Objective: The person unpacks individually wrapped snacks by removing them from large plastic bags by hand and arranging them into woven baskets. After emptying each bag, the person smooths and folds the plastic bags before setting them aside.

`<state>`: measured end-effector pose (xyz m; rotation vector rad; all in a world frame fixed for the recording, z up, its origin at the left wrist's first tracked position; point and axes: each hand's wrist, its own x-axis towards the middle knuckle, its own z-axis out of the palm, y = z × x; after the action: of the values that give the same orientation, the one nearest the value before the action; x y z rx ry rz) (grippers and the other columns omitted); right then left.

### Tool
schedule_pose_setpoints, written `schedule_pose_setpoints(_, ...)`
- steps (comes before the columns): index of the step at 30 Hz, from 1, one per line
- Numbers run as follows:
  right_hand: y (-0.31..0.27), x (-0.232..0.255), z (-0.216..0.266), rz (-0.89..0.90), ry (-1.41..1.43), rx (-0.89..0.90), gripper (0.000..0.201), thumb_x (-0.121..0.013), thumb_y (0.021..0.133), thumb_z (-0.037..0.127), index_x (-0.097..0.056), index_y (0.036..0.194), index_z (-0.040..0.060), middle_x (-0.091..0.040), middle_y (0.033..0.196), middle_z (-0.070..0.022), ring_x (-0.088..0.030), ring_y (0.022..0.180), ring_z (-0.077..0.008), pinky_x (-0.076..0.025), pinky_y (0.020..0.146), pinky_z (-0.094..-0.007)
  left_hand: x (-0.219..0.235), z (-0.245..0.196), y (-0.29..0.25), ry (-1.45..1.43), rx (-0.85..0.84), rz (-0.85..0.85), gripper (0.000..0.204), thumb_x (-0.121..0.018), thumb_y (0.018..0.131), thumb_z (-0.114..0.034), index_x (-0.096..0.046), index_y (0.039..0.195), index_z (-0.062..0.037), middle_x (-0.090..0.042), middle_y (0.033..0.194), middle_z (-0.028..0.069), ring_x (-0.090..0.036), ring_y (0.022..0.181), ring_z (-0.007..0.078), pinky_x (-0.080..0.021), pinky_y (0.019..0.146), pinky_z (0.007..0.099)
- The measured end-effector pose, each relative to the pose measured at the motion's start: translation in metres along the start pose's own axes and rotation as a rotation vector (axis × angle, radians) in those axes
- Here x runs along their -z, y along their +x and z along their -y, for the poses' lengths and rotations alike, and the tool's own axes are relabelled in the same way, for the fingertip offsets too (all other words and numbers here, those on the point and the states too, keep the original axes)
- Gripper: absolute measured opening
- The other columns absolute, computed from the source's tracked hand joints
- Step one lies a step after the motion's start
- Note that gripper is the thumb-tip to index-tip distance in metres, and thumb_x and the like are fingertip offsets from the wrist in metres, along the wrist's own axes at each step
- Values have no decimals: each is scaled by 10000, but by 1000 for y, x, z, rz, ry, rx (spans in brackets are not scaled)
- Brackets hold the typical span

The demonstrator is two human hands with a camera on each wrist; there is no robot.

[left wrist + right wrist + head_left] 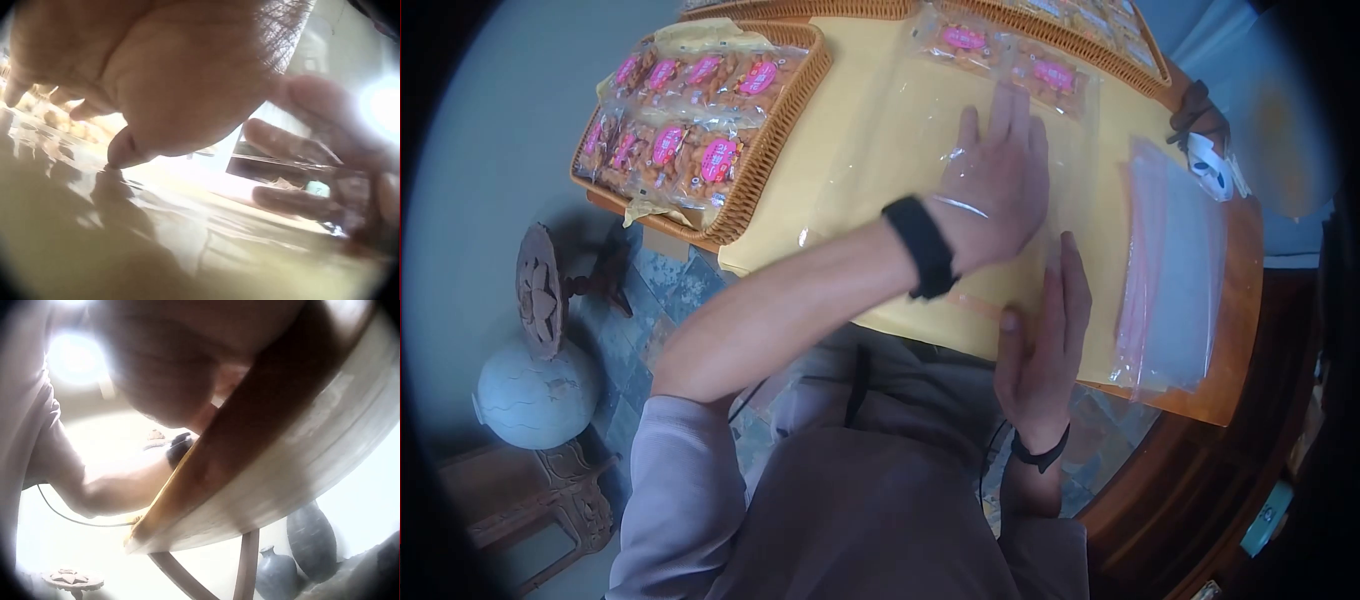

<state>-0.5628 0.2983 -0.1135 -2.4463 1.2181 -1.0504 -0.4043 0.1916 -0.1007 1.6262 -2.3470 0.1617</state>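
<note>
A large clear plastic bag (880, 150) lies on the yellow cloth (855, 75), with two snack packets (1052, 75) bearing pink labels at its far end. My left hand (997, 185) lies over the bag, fingers straight and pointing at the packets. In the left wrist view, the left thumb's tip meets the shiny film (181, 219). Nearer my body, my right hand (1045, 345) is at the table's front edge by the bag's near end. Its fingers are extended and its thumb stands apart; the table edge hides part of that hand in the right wrist view.
A wicker tray (785, 130) of pink-labelled packets stands at the left. Another wicker tray (1090, 55) sits at the far right. Flat clear bags with pink edges (1175, 270) are stacked right of my hands. A white-and-blue packet (1208, 168) lies beyond them.
</note>
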Motion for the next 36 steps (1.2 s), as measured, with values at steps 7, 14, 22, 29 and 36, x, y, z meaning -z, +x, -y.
schedule_pose_setpoints(7, 0, 0, 1, 69, -20, -29, 551, -532, 1018, 66, -362, 1520, -86, -356, 1590, -302, -394, 1449, -467, -353, 1181, -507, -18, 8, 39, -27, 180, -60, 807, -579, 941, -374, -321, 1501, 146, -317, 1565, 376, -241, 1513, 513, -311, 1177, 606)
schedule_pose_setpoints(14, -1, 0, -2, 76, -5, -8, 590, -539, 1009, 65, -330, 1545, -66, -343, 1598, -304, -388, 1455, -467, -355, 1179, -511, -6, 12, 1, 115, -46, -47, 516, -548, 948, -247, -514, 1276, 150, -571, 1216, 281, -517, 1243, 440, -451, 1009, 516)
schedule_pose_setpoints(22, 0, -1, 1, 26, -20, 1, 611, -633, 950, 94, -406, 1490, -82, -427, 1534, -312, -459, 1390, -486, -422, 1127, -506, 19, 5, -27, 159, -91, -78, 598, -589, 899, -216, -501, 1368, 143, -549, 1302, 313, -510, 1246, 429, -400, 1073, 514)
schedule_pose_setpoints(29, 4, 0, 12, 106, -53, -52, 657, -638, 982, 179, -367, 1528, -65, -424, 1542, -304, -443, 1395, -493, -398, 1136, -527, -22, 11, -9, -70, 174, -306, 754, -606, 907, -343, -443, 1456, 149, -427, 1495, 354, -302, 1480, 491, -184, 1202, 656)
schedule_pose_setpoints(36, 3, -3, 13, 90, -20, -151, 738, -675, 956, 211, -330, 1563, -27, -404, 1576, -274, -431, 1427, -461, -388, 1143, -500, 32, -9, -61, 140, 58, 3, 608, -650, 896, -360, -618, 1401, -22, -451, 1513, 284, -309, 1465, 521, -185, 1171, 711)
